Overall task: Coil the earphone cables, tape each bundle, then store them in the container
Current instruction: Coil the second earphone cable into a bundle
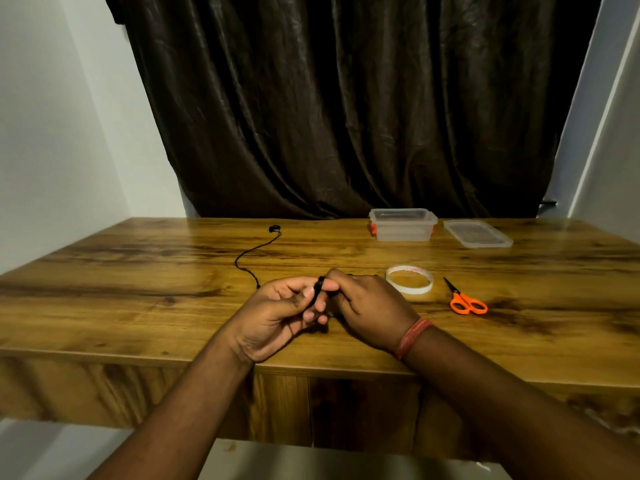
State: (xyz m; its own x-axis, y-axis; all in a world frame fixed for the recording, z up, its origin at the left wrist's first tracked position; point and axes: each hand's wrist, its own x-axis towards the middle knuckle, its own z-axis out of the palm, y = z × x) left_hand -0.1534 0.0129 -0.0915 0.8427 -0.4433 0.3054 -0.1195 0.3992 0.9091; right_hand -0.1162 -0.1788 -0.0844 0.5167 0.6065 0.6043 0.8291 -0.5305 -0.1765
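From the head camera, both hands meet over the near part of the wooden table (138,306), just left of the tape roll (409,281). The left hand (277,317) is curled, palm turned up, its fingers wrapped in black loops of the earphone cable (250,252). The right hand (363,306) is closed against it, fingertips pinching the cable at the left hand's fingers. A red thread band (414,337) circles the right wrist. The loose length of cable trails off left of the tape roll and back across the table, ending in an earbud (273,229) lying far behind and left of the roll. Orange scissors (465,299) lie just right of the tape roll. The clear container (402,225) stands open behind the roll near the dark curtain (346,98), with its lid (477,233) flat beside it.
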